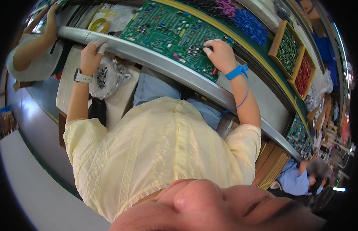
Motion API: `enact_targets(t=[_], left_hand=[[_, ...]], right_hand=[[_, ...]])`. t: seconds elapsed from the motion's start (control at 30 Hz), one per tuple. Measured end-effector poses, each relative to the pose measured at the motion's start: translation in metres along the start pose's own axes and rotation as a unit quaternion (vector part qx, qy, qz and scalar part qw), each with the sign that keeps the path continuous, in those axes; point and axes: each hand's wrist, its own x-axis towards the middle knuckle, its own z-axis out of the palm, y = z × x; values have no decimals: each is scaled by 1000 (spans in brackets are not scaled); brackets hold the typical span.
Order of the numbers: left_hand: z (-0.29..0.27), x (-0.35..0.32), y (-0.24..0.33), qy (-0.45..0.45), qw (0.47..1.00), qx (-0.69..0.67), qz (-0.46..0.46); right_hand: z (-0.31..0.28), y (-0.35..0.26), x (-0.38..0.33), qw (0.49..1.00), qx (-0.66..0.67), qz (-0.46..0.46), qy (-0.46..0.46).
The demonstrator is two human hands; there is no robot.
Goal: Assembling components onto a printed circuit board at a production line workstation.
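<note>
A large green circuit board (159, 32), crowded with small components, lies on the line beyond the metal rail (148, 54). Over its right part is my right hand (220, 54), a blue wrist strap (237, 72) with a cord round that wrist. Thumb and forefinger close together in a pinch by a small dark spot; what they hold, if anything, is too small to name. My left hand (91, 57), wearing a watch (83, 77), rests at the rail left of the board. Its thumb and forefinger, in white finger covers, stretch out slightly apart, with nothing visible between them.
Beneath my left hand sits a plastic bag of small metallic parts (105, 77). Yellow tape (99, 25) lies beyond the rail. Blue parts (251, 26) and bins of green parts (287, 48) and red parts (303, 73) stand far right. Other people work at both sides.
</note>
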Motion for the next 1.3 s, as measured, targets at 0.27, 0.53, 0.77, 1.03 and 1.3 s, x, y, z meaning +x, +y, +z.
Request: enact_targets(t=[0.27,0.53,0.77,1.03,1.3], left_hand=[[-8,-55,-76,-93,970,178,-140],[56,-65,-120,-306,895,298,-125],[103,-65,-141,-243,907,321,-123],[114,-60,-132,-320,874,317,-186],[114,-67,-157,-330,885,288,-159]], right_hand=[[-3,-5,-10,998,-39,-38,41],[-3,-8,-4,995,-82,-51,23],[-2,-3,-6,995,-41,-75,42],[1,2,-15,999,9,-11,30],[6,20,-4,999,-19,-33,-4]])
